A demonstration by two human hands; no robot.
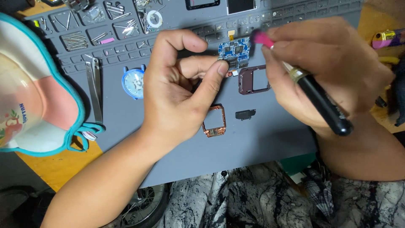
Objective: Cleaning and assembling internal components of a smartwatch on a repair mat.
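Observation:
My left hand [179,90] pinches a small blue circuit board [235,51] between thumb and forefinger, holding it just above the grey work mat [177,147]. My right hand [327,69] grips a black tool with a pink tip [322,103], and the pink end touches the board's upper right corner. Below the board on the mat lie a dark maroon rectangular frame [254,79], a copper-coloured frame [214,121] and a small black part [245,114].
A round blue watch face [133,82] and metal tweezers [95,86] lie left on the mat. Compartments with screws and pins [80,40] line its far edge. A teal-edged cloth [33,88] sits at left, a lighter [388,39] at right, patterned fabric below.

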